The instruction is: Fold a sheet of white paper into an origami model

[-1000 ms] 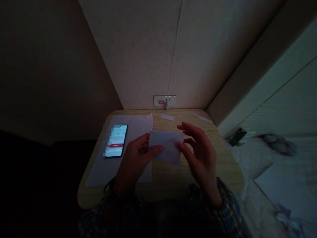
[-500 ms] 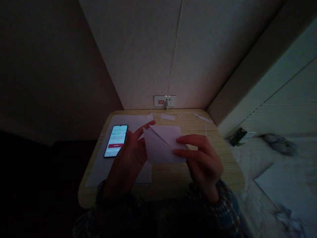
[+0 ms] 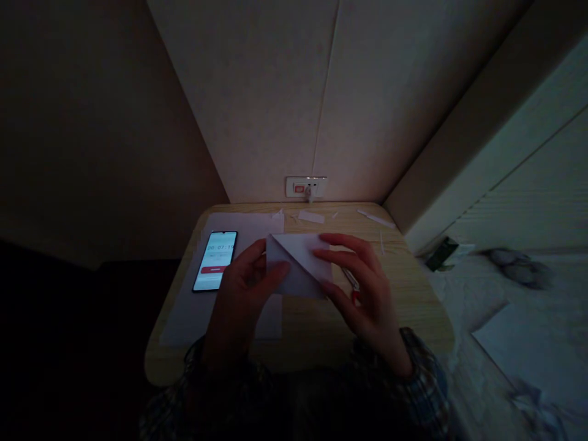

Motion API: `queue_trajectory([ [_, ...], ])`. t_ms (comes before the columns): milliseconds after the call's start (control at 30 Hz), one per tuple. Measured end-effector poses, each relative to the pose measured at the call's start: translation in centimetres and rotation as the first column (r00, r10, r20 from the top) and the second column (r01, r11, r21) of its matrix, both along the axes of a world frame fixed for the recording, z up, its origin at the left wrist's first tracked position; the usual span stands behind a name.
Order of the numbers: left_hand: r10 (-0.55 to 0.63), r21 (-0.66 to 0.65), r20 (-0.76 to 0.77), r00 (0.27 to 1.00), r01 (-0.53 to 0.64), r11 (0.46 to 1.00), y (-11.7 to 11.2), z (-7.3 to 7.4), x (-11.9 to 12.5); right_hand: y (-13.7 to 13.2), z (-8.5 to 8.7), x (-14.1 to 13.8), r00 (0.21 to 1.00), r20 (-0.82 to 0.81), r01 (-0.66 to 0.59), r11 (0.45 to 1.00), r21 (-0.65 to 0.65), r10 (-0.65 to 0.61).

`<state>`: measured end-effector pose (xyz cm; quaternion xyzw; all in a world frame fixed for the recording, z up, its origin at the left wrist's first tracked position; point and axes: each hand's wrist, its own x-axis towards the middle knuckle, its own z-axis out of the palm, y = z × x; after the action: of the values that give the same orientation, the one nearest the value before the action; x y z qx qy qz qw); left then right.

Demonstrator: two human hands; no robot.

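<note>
On the pale wooden tabletop (image 3: 413, 306), we see a large white rectangular paper sheet (image 3: 184, 324) along the left edge, with a lit black-rimmed phone (image 3: 215, 260) lying on it. White paper scraps (image 3: 311, 217) lie along the far edge towards the far right corner. Above the middle, between our left hand (image 3: 243, 288) and right hand (image 3: 374, 294), sits a folded white paper square (image 3: 301, 263); red-handled metal scissors (image 3: 351, 278) lie right of it. Behind the far edge we have a white rectangular wall socket (image 3: 306, 187).

Left hand (image 3: 243, 288) pinching; right hand (image 3: 371, 291) curved, fingers (image 3: 344, 257) spread.
</note>
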<state>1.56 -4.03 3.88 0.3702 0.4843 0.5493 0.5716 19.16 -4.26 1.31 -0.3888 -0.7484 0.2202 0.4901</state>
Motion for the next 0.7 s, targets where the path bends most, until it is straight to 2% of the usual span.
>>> queue_trajectory([
  [167, -0.08, 0.006, 0.012, 0.997, 0.08, 0.997, 0.0, 0.1, 0.0, 0.1, 0.3, 0.1, 0.993, 0.09, -0.077, 0.996, 0.05, 0.072],
  [300, -0.043, -0.024, -0.02, 0.999, 0.042, 0.999, 0.0, 0.0, -0.1, -0.1, 0.5, 0.7, 0.975, 0.165, -0.154, 0.988, 0.02, 0.148],
  [567, -0.033, -0.065, 0.004, 0.999, 0.033, 0.997, 0.3, -0.5, 0.0, 0.3, 0.6, 2.1, 0.961, 0.202, -0.196, 0.98, 0.031, 0.186],
  [700, -0.015, -0.02, -0.107, 0.994, 0.013, 1.0, 0.2, 0.0, 0.3, 0.4, 1.1, 2.2, 0.965, 0.21, -0.172, 0.983, 0.061, 0.156],
])
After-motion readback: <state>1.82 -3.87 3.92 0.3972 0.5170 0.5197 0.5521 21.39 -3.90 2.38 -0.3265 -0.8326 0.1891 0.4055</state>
